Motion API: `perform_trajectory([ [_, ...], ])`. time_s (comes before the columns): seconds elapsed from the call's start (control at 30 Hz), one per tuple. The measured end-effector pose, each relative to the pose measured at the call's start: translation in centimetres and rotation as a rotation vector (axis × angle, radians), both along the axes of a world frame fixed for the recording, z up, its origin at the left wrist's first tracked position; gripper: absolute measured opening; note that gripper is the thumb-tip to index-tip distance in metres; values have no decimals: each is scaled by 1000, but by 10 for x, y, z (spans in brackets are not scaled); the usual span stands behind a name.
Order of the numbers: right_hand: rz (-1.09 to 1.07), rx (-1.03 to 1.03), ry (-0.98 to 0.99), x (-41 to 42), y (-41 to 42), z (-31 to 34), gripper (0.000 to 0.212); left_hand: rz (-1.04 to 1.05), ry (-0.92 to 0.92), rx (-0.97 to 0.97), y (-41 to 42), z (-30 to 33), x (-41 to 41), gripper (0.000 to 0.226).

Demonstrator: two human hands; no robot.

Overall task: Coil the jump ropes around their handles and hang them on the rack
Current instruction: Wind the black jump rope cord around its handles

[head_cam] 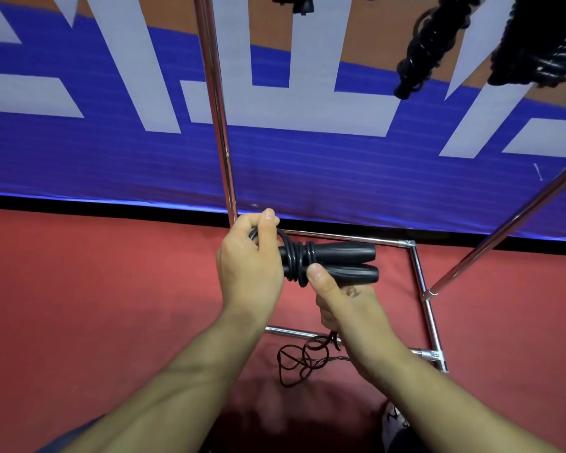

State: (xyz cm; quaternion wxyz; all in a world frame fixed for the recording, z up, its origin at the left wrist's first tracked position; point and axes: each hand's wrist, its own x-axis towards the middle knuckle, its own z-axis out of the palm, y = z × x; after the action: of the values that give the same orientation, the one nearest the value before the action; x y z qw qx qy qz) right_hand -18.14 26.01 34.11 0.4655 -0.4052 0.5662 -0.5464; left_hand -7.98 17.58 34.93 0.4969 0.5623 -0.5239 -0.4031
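While you look down at the red floor [79,289], both hands are clamped on one black jump rope at the centre of view. Its two handles [347,261] lie side by side, pointing toward 3 o'clock, with several turns of cord [297,261] already wound around them. Your left hand [250,266] grips the handle ends at 9 o'clock, thumb up, with a loop of cord under the fingers. Your right hand [340,300] holds from below at 5 o'clock, thumb pressed against the coils.

The unwound cord [303,361] trails down in loose loops onto the floor at 6 o'clock, near the chrome base of the rack [419,273]. Other coiled ropes [422,50] hang at 1 o'clock.

Judging by its look, the rope is light; the handles are rigid and matte, so they give the firm hold. The cord seems thin, smooth and springy, likely to slip or uncoil if released, so keep a thumb on the wraps and guide the slack close to the handles.
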Motion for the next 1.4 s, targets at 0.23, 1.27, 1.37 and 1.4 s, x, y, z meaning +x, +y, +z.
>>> perform_trajectory([
  [0.23,68,8,258,-10,0,3,31,-53,-26,60,-7,2,3,26],
  [1.27,129,-276,879,-15,-1,-72,29,-94,84,330,-21,-27,10,21],
  [1.37,324,-189,876,-22,-4,-80,25,-199,147,461,-23,-32,10,15],
  [1.4,377,-120,886,-27,-5,-82,22,-249,116,487,-23,-33,9,14],
])
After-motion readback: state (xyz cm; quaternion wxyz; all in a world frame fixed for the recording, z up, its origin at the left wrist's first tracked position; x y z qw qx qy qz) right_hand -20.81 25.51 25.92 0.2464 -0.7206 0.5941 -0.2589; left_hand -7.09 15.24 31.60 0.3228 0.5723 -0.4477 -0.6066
